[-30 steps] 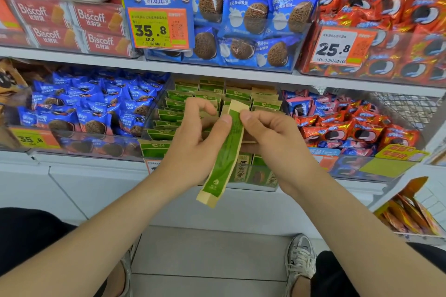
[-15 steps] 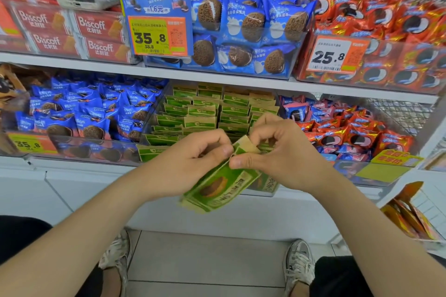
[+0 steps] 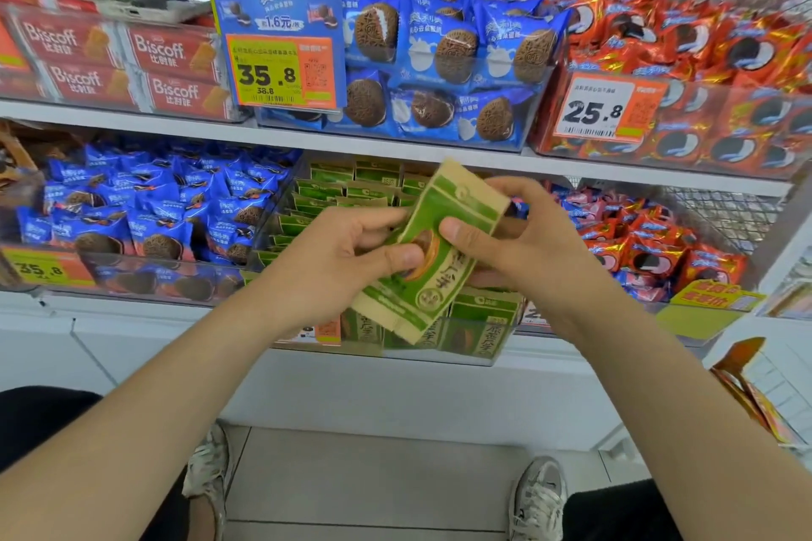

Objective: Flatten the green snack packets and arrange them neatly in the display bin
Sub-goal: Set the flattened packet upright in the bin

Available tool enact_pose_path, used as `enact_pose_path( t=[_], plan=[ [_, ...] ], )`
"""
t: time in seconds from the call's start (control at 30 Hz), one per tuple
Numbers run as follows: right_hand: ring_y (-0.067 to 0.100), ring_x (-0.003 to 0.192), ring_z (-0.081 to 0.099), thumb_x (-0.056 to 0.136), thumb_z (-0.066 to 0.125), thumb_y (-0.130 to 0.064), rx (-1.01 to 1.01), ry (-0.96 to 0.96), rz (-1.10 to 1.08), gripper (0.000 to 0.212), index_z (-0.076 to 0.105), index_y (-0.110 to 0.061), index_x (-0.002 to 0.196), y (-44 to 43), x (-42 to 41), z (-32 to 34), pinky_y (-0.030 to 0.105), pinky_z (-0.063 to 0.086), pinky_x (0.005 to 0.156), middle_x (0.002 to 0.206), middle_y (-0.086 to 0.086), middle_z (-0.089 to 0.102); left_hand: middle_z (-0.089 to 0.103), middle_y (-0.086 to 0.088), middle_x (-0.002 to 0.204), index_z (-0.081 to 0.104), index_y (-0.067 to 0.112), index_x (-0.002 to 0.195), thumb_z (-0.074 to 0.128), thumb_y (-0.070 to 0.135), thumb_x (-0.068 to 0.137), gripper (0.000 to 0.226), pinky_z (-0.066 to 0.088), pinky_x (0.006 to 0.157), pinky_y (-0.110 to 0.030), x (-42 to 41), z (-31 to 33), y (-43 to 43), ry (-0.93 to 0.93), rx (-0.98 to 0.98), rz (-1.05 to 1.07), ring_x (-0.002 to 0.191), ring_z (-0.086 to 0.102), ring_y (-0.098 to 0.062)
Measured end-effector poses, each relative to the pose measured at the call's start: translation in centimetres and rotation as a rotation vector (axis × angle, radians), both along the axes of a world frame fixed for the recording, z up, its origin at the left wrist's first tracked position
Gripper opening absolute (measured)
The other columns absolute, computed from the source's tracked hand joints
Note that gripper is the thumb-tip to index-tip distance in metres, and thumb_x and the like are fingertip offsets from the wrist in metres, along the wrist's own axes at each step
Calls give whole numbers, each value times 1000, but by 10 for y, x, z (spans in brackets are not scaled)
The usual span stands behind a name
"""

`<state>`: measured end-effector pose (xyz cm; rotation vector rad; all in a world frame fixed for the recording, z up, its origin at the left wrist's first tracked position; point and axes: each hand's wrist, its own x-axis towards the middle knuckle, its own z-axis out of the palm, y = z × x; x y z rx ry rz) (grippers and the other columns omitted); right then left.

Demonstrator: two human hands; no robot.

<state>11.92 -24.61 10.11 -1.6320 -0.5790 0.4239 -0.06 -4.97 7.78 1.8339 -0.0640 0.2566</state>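
Note:
A green and tan snack packet (image 3: 444,277) is held face up, tilted, in front of the clear display bin (image 3: 439,358) on the lower shelf. My left hand (image 3: 338,264) grips its left side, with the thumb pressed on the printed face. My right hand (image 3: 514,246) grips its right side, thumb on top and fingers curled behind. Inside the bin, several more green packets (image 3: 334,198) stand in rows; the front ones are partly hidden by my hands.
A bin of blue biscuit packets (image 3: 145,211) sits left of the green bin, and red and blue packets (image 3: 650,250) lie to the right. The upper shelf (image 3: 395,156) carries Biscoff boxes, blue and orange packets and price signs. Below are my shoes and floor.
The packet was edge-on and upright a second ago. It has since turned face up and risen toward the bin, with both thumbs now on its face.

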Motion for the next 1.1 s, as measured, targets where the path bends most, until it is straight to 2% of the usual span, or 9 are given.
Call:
enact_pose_path(
  t=[0.07, 0.2, 0.37, 0.47, 0.57, 0.7, 0.9, 1.0, 1.1],
  plan=[
    [35, 99, 79, 91, 81, -15, -7, 229, 160, 51, 57, -14, 135, 0, 1, 3, 52, 64, 91, 111, 15, 80, 80, -2, 120, 68, 19, 138, 63, 13, 103, 35, 62, 97, -47, 9, 0, -2, -87, -44, 58, 112, 76, -23],
    [29, 99, 79, 98, 74, -8, -19, -30, 68, 35, 63, -15, 130, 9, 8, 0, 50, 66, 83, 111, 5, 81, 81, 0, 112, 70, 25, 134, 66, 29, 103, 32, 65, 88, -51, 29, 3, 4, -88, -12, 164, 101, 80, -21],
    [15, 100, 77, 96, 75, -5, 41, -474, -201, 60, 36, -26, 136, 19, 32, -11, 53, 62, 88, 110, -6, 78, 74, 14, 104, 72, 25, 117, 54, 31, 110, 20, 60, 91, -39, 54, -11, 29, -146, 557, 466, 91, 70, -1],
    [16, 103, 77, 97, 72, -3, 78, -501, -220, 70, 25, -26, 142, 27, 45, -20, 57, 58, 97, 111, -2, 78, 57, 10, 119, 69, 34, 120, 55, 27, 107, 20, 47, 106, -47, 69, -22, 41, -43, 836, 418, 115, 55, -15],
    [17, 100, 76, 102, 67, -6, 70, -588, -188, 63, 24, -24, 144, 36, 54, -24, 58, 58, 93, 112, -3, 77, 41, 5, 139, 66, 45, 127, 54, 45, 105, 25, 31, 108, -53, 82, -19, 45, 146, 969, 304, 133, 35, -27],
    [17, 101, 75, 107, 60, -13, -43, -669, -51, 48, 27, -25, 140, 42, 66, -28, 56, 57, 90, 115, -7, 77, 18, 3, 165, 54, 52, 145, 57, 70, 94, 54, 22, 117, -58, 100, -14, 56, 351, 1059, 229, 149, 18, -35],
    [15, 106, 73, 106, 62, -15, -112, -682, 51, 38, 35, -24, 131, 53, 87, -37, 54, 57, 93, 114, -9, 75, -12, 3, 175, 30, 49, 162, 66, 89, 70, 107, 10, 125, -61, 116, -13, 73, 574, 1073, 156, 159, -2, -40],
    [28, 88, 72, 96, 75, -20, -196, -719, -6, 38, 42, -26, 114, 61, 93, -40, 57, 58, 81, 98, 1, 71, -13, 8, 172, 26, 51, 162, 67, 91, 69, 109, 11, 124, -59, 121, -16, 78, 585, 1077, 139, 157, 0, -38],
    [15, 84, 70, 89, 77, -13, -223, -803, 18, 50, 43, -34, 120, 67, 91, -38, 47, 59, 79, 99, -7, 71, -9, 17, 167, 27, 50, 162, 65, 97, 60, 119, 15, 122, -57, 126, -21, 84, 573, 1068, 138, 154, 7, -36]
  ],
)
